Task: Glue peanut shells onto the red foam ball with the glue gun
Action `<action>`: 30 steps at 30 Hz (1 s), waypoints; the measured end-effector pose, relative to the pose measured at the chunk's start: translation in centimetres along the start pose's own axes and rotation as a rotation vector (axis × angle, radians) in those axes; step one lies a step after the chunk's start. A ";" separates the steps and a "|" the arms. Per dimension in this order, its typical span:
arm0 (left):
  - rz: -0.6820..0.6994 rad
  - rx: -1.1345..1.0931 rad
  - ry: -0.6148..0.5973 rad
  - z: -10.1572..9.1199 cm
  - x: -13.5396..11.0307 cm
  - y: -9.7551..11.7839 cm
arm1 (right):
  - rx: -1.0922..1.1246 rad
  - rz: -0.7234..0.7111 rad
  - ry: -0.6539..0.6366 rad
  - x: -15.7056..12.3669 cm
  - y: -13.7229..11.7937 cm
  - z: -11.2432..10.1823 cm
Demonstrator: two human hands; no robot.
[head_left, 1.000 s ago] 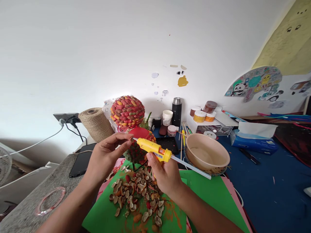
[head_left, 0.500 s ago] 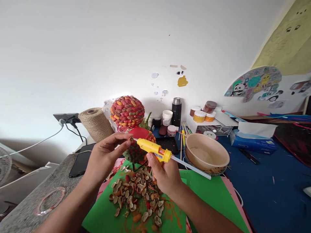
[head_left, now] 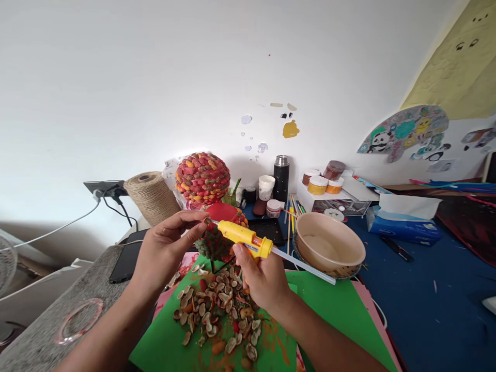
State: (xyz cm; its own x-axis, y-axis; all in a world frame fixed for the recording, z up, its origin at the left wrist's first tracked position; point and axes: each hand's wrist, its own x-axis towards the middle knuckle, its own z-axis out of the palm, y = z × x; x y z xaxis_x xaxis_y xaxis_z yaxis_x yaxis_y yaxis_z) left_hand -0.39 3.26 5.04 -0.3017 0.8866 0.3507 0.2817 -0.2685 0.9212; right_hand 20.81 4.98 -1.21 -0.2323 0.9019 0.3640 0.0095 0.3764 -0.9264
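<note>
A yellow plastic glue gun (head_left: 237, 232) is gripped in the right hand (head_left: 268, 281) above a worktop, its handle mostly hidden by the fingers wrapped around it. The thumb is laid along the rear of the body; whether the trigger is being pressed cannot be told. Between the thumb and forefinger of the left hand (head_left: 166, 243), a small brown curved piece (head_left: 207, 221), apparently of nutshell, is pinched at the metal nozzle (head_left: 214, 222). The tip is aimed straight at it from the right, though whether the two are touching cannot be made out.

The gun's long axis is slanted from upper left, at the nozzle, to lower right, where a long translucent glue stick (head_left: 304, 266) is left jutting from the back. The nozzle end is thus placed nearer the left fingertips than the right hand, by which only the rear of the tool is held.

Just beyond the pinched piece, a bumpy dark-green form (head_left: 212, 247) topped by a smooth red disc (head_left: 221, 213) is partly hidden. Below both hands, brown nutshell halves (head_left: 222, 298) are strewn over bright green paper (head_left: 333, 305). A beige round bowl (head_left: 333, 262) is seen to the right; a large red-and-orange textured ball (head_left: 202, 178) is set farther back, near a tilted spool of tan twine (head_left: 152, 200).
</note>
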 end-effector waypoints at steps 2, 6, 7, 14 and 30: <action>-0.002 -0.003 0.000 0.0 0.0 0.0 | 0.002 0.003 0.001 0.0 0.0 0.0; -0.003 -0.002 0.000 0.0 -0.1 0.3 | 0.008 0.005 -0.001 0.0 0.0 0.0; -0.002 0.000 0.003 0.0 -0.1 0.3 | 0.005 0.004 0.001 0.0 0.0 0.0; -0.008 0.014 0.000 0.0 0.0 0.1 | -0.032 0.001 0.010 -0.2 0.0 0.0; 0.004 -0.011 -0.011 -0.3 0.0 0.0 | -0.017 0.020 -0.027 -0.2 0.1 0.1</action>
State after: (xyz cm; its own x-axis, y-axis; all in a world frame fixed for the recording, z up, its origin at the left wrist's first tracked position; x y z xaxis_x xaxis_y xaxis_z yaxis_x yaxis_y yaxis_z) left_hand -0.61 3.13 5.07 -0.2901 0.8898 0.3523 0.2729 -0.2760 0.9216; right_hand 20.81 4.82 -1.38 -0.2578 0.9034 0.3427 0.0311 0.3623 -0.9316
